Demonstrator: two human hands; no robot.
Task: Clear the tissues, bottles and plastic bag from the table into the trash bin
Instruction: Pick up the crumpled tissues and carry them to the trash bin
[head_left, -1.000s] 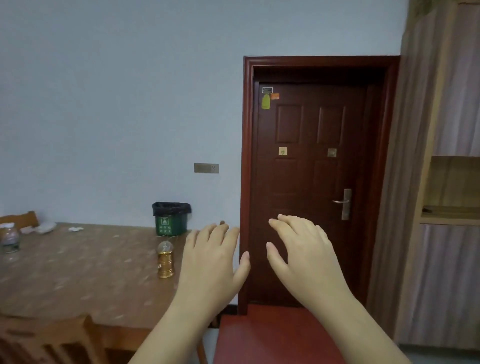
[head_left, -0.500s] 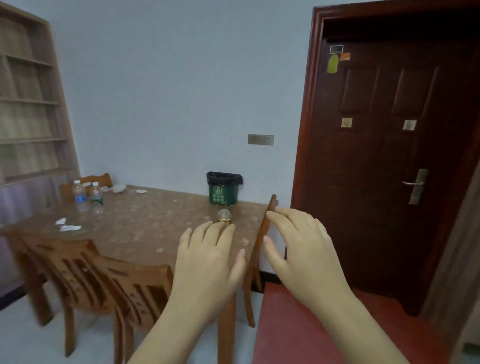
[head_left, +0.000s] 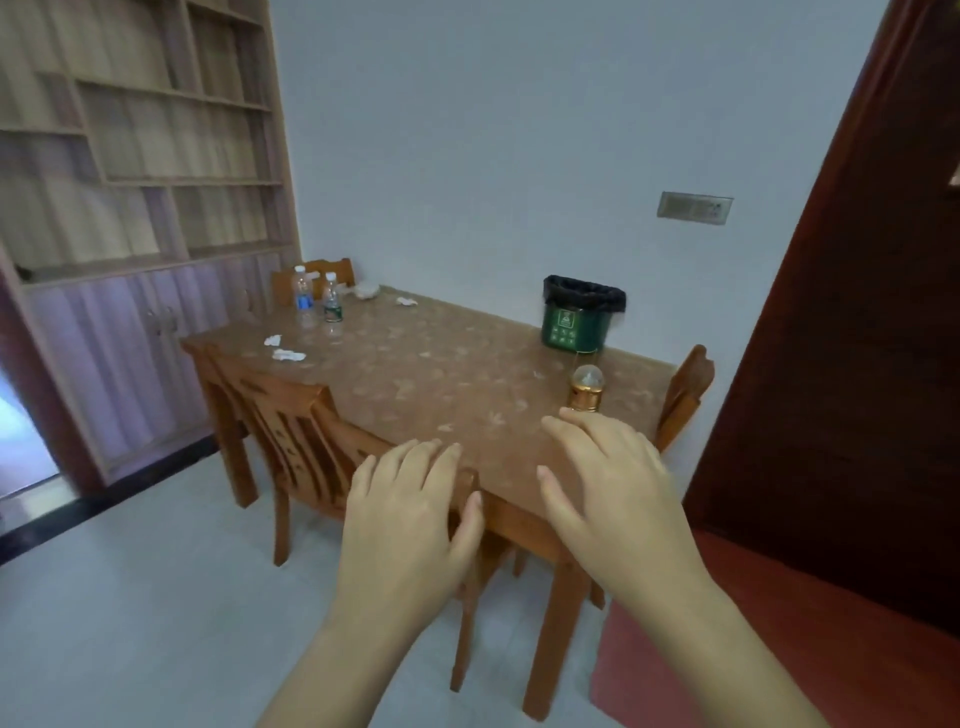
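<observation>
Fingers (head_left: 431, 460) on both my hands are spread and relaxed, palms down, with nothing in them: the left hand (head_left: 410, 519) shows in front of the near edge of the worktop (head_left: 441, 374), and the right hand (head_left: 618, 499) sits beside it, apart from it. Across the worktop at the far left corner I see two clear bottles standing upright and close together, a blue-labelled bottle (head_left: 302, 293) and a green-labelled bottle (head_left: 331, 302). Two crumpled tissues (head_left: 283, 349) lie near the left edge, a third tissue (head_left: 407, 301) lies towards the back, and a white crumpled lump (head_left: 367, 291) just beside it could be tissue or bag, I cannot tell. A green trash bin (head_left: 577, 322) with a black liner stands at the far right of the worktop by the wall. A small gold-based globe ornament (head_left: 586, 389) stands just past my right fingertips. Wooden chairs (head_left: 291, 431) are tucked in around the worktop, a tall shelf unit (head_left: 135, 130) fills the left wall and a dark red door (head_left: 857, 364) is at the right
</observation>
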